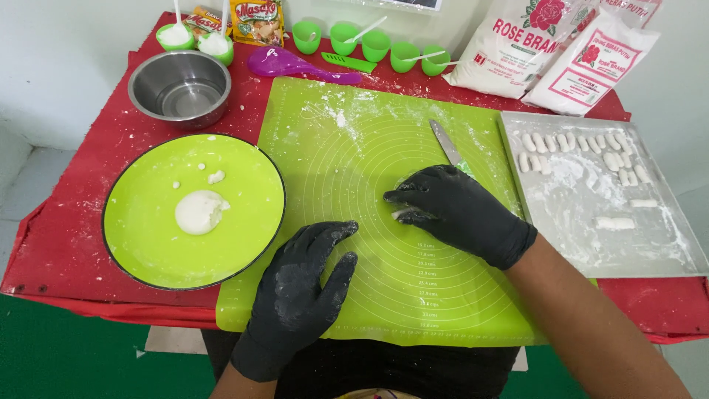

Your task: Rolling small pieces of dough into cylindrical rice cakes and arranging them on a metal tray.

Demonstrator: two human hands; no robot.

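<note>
Dough piece (402,214) sits under right hand (458,210)'s closed grip on green mat (384,288); left hand (303,292) rests open

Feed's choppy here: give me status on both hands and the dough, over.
Right hand pressing small white dough piece on green mat. Left hand flat on mat, empty. Knife just beyond right hand, not blocking.

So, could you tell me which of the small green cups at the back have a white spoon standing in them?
Two in the row: the second cup and the fourth cup from the left. The other three hold none.
</note>
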